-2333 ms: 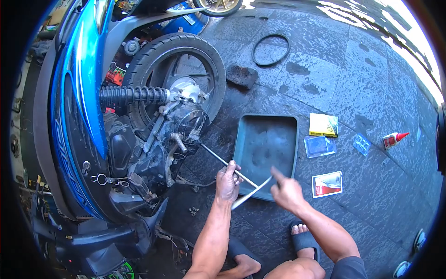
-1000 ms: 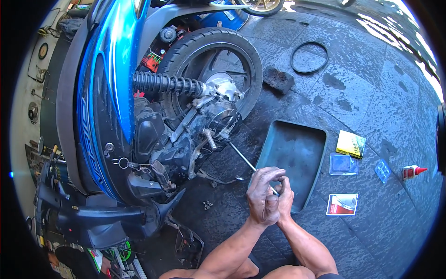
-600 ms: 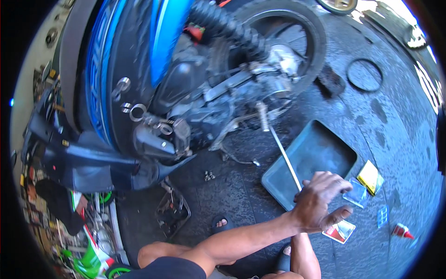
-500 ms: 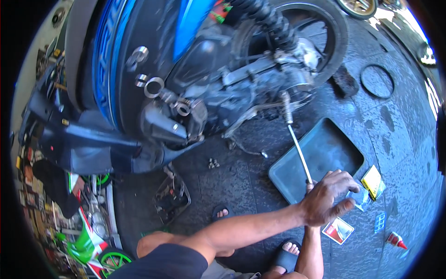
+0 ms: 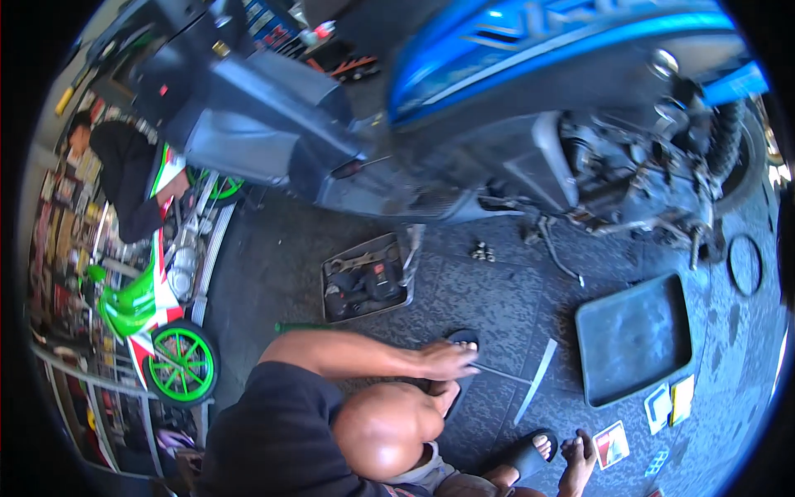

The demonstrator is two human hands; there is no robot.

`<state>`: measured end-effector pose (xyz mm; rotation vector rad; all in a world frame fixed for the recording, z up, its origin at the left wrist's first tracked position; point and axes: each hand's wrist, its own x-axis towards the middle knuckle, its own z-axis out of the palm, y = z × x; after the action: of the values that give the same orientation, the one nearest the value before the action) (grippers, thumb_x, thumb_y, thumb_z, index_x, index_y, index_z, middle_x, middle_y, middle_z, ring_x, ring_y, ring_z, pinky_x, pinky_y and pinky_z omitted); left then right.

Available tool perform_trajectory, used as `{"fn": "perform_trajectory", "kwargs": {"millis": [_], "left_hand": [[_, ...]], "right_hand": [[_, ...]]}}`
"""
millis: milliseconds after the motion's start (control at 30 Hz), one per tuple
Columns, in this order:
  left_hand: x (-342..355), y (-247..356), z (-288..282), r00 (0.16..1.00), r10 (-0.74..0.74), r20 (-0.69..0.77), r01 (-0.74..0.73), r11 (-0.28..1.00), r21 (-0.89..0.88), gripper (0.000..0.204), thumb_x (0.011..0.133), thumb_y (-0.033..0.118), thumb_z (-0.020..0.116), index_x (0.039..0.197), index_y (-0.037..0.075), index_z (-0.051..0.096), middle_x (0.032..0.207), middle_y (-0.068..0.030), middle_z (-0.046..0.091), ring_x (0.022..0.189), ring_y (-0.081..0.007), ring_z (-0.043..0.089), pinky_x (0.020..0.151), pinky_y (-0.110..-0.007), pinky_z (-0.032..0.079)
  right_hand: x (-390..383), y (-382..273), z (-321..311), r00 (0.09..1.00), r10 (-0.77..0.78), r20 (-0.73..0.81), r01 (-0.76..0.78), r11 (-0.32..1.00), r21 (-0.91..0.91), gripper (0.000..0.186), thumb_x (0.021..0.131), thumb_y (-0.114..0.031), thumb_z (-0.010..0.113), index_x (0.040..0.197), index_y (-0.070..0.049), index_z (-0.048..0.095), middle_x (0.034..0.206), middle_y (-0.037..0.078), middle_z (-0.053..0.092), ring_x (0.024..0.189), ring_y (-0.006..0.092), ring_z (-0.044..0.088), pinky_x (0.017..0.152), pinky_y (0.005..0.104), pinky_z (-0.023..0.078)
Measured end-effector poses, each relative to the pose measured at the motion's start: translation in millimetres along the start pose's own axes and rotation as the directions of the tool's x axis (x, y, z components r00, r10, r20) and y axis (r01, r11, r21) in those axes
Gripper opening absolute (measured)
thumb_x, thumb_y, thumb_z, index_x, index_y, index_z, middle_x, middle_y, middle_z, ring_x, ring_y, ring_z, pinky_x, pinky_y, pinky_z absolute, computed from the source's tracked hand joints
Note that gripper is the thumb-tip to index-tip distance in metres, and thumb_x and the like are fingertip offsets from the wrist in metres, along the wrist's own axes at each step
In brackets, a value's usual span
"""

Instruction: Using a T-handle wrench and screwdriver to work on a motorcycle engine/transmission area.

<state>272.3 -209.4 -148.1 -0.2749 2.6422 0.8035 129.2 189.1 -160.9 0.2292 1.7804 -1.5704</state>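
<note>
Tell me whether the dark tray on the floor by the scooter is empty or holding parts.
Empty. The dark tray shows only its bare, smudged bottom; the long metal rod lies on the ground beside its left edge, not inside.

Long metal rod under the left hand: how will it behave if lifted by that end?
The rod looks thin, straight and metal, so probably stiff, not floppy. The left hand touches one end only, so the far end would likely dip. Lying flat on the paving, it may roll if nudged.
</note>
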Motion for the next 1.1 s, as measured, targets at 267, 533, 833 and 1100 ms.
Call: {"fn": "perform_trajectory", "kwargs": {"millis": [267,533,833,1100], "left_hand": [[-189,-99,45,0.486,-0.815,-0.317,0.766,0.572,-0.295,0.052,0.091,0.056,0.052,0.092,0.006,0.065,0.08,-0.0236,0.067,0.076,-0.0443,0.065,0.069,-0.055,0.05],[-172,-195,2,0.012,-0.946,-0.325,0.65,0.255,-0.716,0.048,0.093,0.045,0.054,0.09,-0.001,0.068,0.091,-0.0265,0.067,0.09,-0.0455,0.064,0.078,-0.051,0.05],[-160,-243,-4,-0.062,-0.966,-0.252,0.774,0.113,-0.623,0.037,0.091,0.033,0.056,0.1,-0.002,0.066,0.1,-0.0263,0.068,0.098,-0.0451,0.064,0.085,-0.05,0.051],[-69,-187,-188,0.13,-0.149,-0.98,0.483,0.873,-0.069,0.037,0.084,0.001,0.054,0.12,0.005,0.059,0.123,-0.0152,0.057,0.104,-0.0357,0.053,0.09,-0.047,0.042]], "right_hand": [[6,14,-23,0.985,0.046,-0.164,-0.054,0.998,-0.045,0.028,0.095,-0.019,0.062,0.116,0.0,0.063,0.088,0.007,0.064,0.074,0.0134,0.059,0.065,0.0266,0.048],[20,-51,-32,0.988,-0.039,-0.148,-0.031,0.895,-0.445,0.031,0.097,-0.019,0.055,0.116,0.006,0.058,0.072,0.006,0.061,0.059,0.0113,0.057,0.054,0.0234,0.043],[-2,-50,-30,0.992,-0.109,-0.071,0.077,0.933,-0.351,0.03,0.096,-0.025,0.06,0.114,-0.001,0.063,0.075,0.001,0.061,0.061,0.0086,0.052,0.054,0.0247,0.042],[-1,-36,-61,0.979,-0.108,-0.176,0.012,0.88,-0.474,0.029,0.094,-0.016,0.06,0.108,0.009,0.061,0.08,0.012,0.067,0.063,0.0157,0.061,0.062,0.0293,0.051]]}}
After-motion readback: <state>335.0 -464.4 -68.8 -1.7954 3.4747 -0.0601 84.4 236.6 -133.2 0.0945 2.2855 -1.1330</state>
